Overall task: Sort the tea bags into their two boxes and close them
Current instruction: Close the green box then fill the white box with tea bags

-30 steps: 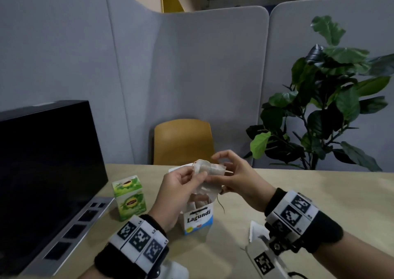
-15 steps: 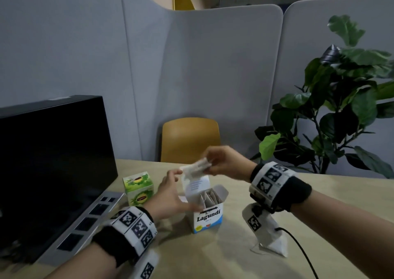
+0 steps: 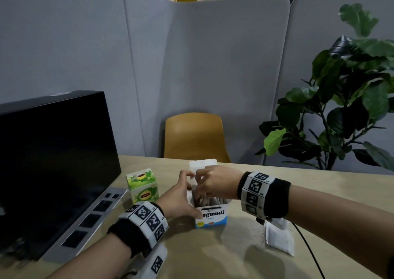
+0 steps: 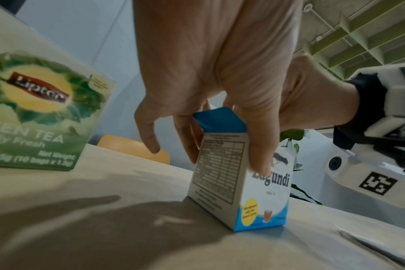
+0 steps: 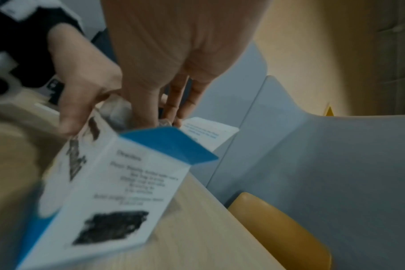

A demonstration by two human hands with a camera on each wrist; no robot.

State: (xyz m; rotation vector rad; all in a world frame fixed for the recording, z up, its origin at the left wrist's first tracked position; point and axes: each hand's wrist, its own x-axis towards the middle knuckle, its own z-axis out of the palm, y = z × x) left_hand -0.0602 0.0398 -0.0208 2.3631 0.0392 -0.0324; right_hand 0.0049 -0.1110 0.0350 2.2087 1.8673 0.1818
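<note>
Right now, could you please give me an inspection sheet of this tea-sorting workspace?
Surface: light wooden table, shadowed near the hands.
Job's things: white-and-blue Lagundi carton upright, lid flap raised, tea bags standing inside; green Lipton green tea carton closed, apart to its left; one white paper tea bag lying loose on the table to the right.
Clutter: black laptop at left.
Grips: left hand holds the Lagundi carton's side; right hand reaches into its open top, fingertips among the bags; what they pinch is hidden.
Cables: thin black cable from the right wristband.
Surroundings: grey partition panels, mustard chair, leafy green plant.
</note>
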